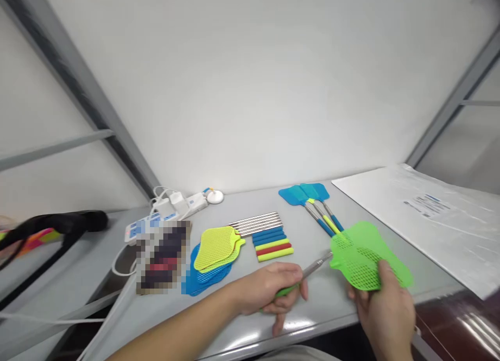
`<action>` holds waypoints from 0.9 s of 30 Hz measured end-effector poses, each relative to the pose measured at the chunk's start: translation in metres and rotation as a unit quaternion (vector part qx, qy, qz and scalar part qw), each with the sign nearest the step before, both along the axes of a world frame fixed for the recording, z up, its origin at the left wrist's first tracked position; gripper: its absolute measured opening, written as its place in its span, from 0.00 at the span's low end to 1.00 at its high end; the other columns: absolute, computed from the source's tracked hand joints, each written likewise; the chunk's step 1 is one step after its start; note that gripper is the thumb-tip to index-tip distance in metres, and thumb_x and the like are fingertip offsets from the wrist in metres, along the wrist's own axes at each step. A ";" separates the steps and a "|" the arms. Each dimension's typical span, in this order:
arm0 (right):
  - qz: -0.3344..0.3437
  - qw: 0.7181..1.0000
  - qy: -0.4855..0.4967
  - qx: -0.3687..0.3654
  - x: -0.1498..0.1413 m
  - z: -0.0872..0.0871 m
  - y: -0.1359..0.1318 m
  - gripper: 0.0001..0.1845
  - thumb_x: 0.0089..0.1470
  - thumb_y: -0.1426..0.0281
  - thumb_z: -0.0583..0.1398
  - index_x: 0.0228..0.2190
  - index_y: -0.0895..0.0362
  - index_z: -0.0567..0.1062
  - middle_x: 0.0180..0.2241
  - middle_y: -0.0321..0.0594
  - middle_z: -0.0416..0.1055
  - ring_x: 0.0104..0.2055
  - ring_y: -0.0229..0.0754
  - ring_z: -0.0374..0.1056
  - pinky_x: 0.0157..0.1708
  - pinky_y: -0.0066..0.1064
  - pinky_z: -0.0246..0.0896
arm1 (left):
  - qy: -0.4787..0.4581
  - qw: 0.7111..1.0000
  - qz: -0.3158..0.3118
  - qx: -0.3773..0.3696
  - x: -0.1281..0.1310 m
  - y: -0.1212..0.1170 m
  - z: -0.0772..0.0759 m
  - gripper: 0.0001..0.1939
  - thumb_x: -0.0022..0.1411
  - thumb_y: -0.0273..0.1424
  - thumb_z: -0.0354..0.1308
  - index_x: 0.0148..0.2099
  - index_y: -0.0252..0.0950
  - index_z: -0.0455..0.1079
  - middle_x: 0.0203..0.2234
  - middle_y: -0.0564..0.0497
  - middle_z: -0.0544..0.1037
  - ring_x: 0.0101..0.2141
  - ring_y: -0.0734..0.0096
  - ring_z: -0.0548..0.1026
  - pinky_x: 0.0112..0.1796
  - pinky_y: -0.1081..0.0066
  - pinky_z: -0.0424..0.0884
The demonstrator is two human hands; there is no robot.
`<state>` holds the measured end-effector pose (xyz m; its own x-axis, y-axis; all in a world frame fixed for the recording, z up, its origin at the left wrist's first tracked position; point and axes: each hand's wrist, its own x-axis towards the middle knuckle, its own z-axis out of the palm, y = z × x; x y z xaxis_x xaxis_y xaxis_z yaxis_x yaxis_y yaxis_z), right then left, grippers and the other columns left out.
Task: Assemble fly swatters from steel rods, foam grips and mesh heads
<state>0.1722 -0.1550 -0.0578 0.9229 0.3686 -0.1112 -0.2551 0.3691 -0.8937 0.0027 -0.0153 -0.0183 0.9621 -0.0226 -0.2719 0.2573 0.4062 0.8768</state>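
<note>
My left hand (279, 290) is closed round the green grip of a metal fly swatter rod (314, 266). The rod's tip reaches the neck of a green fly swatter head (365, 251); whether it sits inside the neck I cannot tell. My right hand (385, 303) pinches that head at its lower right part, thumb on top. Left of centre lie yellow swatter heads (216, 246) over blue swatter heads (197, 282). Beside them are several bare metal rods (258, 223) and a row of coloured grips (273, 245). Behind the green head lie fly swatters with blue heads (302, 194).
A white plastic-wrapped package (414, 215) lies on the right of the grey table (164, 319). At the back left are a power strip (187, 207) with cables and a round white object (214, 197). A pixelated item (164, 259) lies at left, beyond it a black strap (78, 228).
</note>
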 end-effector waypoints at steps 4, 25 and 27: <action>-0.001 1.000 0.026 -0.002 -0.002 0.008 0.008 0.21 0.53 0.56 0.62 0.19 0.55 0.65 0.10 0.26 0.55 0.13 0.34 0.53 0.13 0.29 0.57 | 0.037 0.998 -0.021 0.048 -0.004 0.007 0.006 0.15 0.70 0.40 0.49 0.45 0.34 0.69 0.16 0.61 0.64 0.11 0.85 0.50 0.14 0.80 0.61; 0.073 0.996 0.000 0.044 0.006 0.006 0.011 0.20 0.58 0.58 0.61 0.21 0.55 0.66 0.11 0.26 0.54 0.13 0.31 0.52 0.15 0.25 0.55 | 0.087 0.990 -0.024 0.109 -0.006 0.013 0.005 0.18 0.69 0.44 0.46 0.49 0.37 0.67 0.19 0.60 0.65 0.12 0.84 0.53 0.17 0.78 0.63; 0.081 0.996 0.001 0.043 0.006 0.006 0.010 0.20 0.58 0.57 0.61 0.20 0.55 0.66 0.10 0.26 0.54 0.13 0.31 0.51 0.15 0.26 0.55 | 0.086 0.991 -0.032 0.100 -0.006 0.013 0.005 0.17 0.70 0.43 0.46 0.49 0.37 0.67 0.19 0.60 0.65 0.12 0.84 0.53 0.17 0.79 0.63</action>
